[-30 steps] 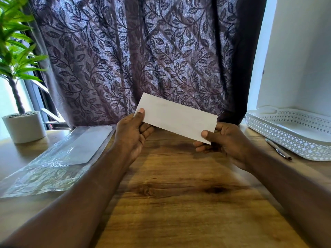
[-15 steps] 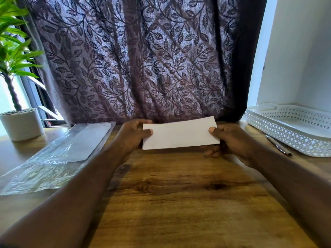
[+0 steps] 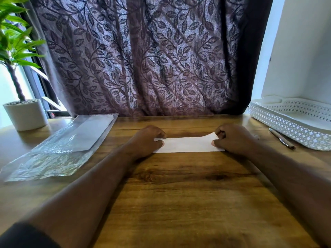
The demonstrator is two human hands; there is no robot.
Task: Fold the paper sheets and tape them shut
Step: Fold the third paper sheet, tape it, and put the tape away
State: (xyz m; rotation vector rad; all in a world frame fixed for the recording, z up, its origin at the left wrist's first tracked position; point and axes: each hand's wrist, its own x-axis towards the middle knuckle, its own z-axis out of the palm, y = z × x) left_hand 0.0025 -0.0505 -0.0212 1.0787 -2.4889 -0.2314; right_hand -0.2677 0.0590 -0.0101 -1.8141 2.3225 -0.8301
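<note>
White folded paper strip (image 3: pixel 188 144) lies flat on the brown wooden bench (image 3: pixel 179 194), long and narrow, its far right corner lifted; left grip (image 3: pixel 146 140) and right grip (image 3: pixel 232 138) each pinch an end.

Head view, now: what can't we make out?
Head view:
- paper: ends and layer count covered by the left hand and right hand.
- tray: inside partly hidden by its near wall, cut off by the right edge.
- plastic bag: lower contents lost in glare and crinkles.
- tape: none in sight.
</note>
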